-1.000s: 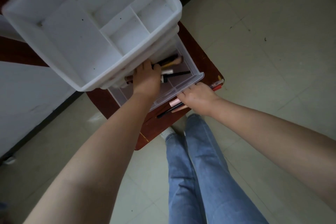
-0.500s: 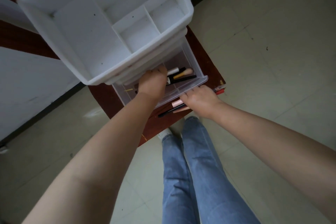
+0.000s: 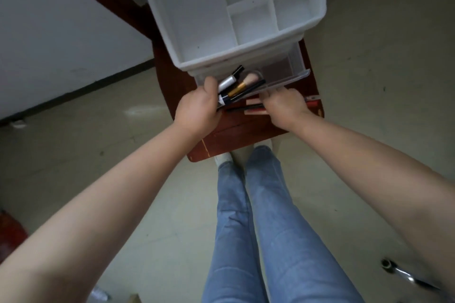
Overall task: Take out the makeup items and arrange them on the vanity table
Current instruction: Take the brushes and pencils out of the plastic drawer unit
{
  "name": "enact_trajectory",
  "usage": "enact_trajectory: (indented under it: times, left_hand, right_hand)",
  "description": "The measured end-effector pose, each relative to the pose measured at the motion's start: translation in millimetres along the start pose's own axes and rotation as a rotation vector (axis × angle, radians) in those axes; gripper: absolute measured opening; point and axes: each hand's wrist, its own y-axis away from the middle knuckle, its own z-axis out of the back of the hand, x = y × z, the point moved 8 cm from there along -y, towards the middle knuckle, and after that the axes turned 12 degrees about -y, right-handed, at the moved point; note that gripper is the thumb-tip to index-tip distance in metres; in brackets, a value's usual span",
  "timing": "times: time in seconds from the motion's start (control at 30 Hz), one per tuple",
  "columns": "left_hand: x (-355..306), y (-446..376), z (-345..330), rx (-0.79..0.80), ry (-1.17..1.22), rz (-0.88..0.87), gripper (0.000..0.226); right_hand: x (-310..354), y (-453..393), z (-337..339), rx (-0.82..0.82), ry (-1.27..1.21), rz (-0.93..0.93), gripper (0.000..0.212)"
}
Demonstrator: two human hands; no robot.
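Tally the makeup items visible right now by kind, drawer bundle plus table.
Brush, pink bristles: 1
Silver tube: 1
Dark tube, white label: 1
Thin black sticks: 2
Pink sticks: 2
Total: 7
Left hand grips the tubes, brush and one black stick; anything under the right hand is uncounted.

Bundle of makeup items (image 3: pixel 236 86) lifted at clear drawer (image 3: pixel 283 76) front: silver tube, gold-ferrule brush with pinkish bristles, thin black sticks, all angled up-right. Drawer pulled open under white organizer (image 3: pixel 221 7). More sticks (image 3: pixel 248 107) flat on reddish vanity table (image 3: pixel 236 128).
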Motion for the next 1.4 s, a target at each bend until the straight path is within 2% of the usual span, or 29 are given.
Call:
enact_trajectory:
  times: [0.17, 0.27, 0.4, 0.5, 0.6, 0.7, 0.83, 1.0, 1.2, 1.4]
  left_hand:
    - [34, 38, 5, 0.025, -0.02, 0.154, 0.035]
    - [47, 45, 9, 0.019, -0.039, 0.218, 0.034]
    - [46, 44, 13, 0.02, -0.076, 0.222, 0.034]
    - [30, 42, 21, 0.063, -0.145, 0.158, 0.032]
    - [1, 32, 38, 0.112, -0.203, 0.031, 0.029]
    - [-34, 15, 73, 0.074, -0.264, -0.096, 0.027]
    - [-92, 0, 133, -0.048, -0.336, -0.279, 0.027]
    - [-186, 22, 185, -0.142, -0.489, -0.604, 0.027]
    - [-316, 132, 200, -0.215, -0.697, -0.987, 0.03]
    - [-458, 338, 172, -0.353, -0.781, -1.481, 0.034]
  right_hand:
    - [13, -41, 38, -0.033, -0.042, -0.1, 0.039]
    - [19, -54, 44, 0.014, 0.007, -0.111, 0.042]
    - [23, -37, 40, 0.047, -0.018, -0.09, 0.038]
    - [22, -6, 36, 0.076, -0.01, -0.063, 0.036]
    - [12, 33, 41, 0.071, -0.043, -0.092, 0.034]
    - [-1, 71, 64, 0.024, -0.038, -0.152, 0.035]
    - [-20, 132, 112, -0.118, -0.031, -0.304, 0.031]
    - [-33, 245, 150, -0.346, -0.021, -0.568, 0.027]
    - [-6, 421, 138, -0.619, -0.139, -0.962, 0.029]
    - [58, 642, 58, -0.774, -0.229, -1.42, 0.032]
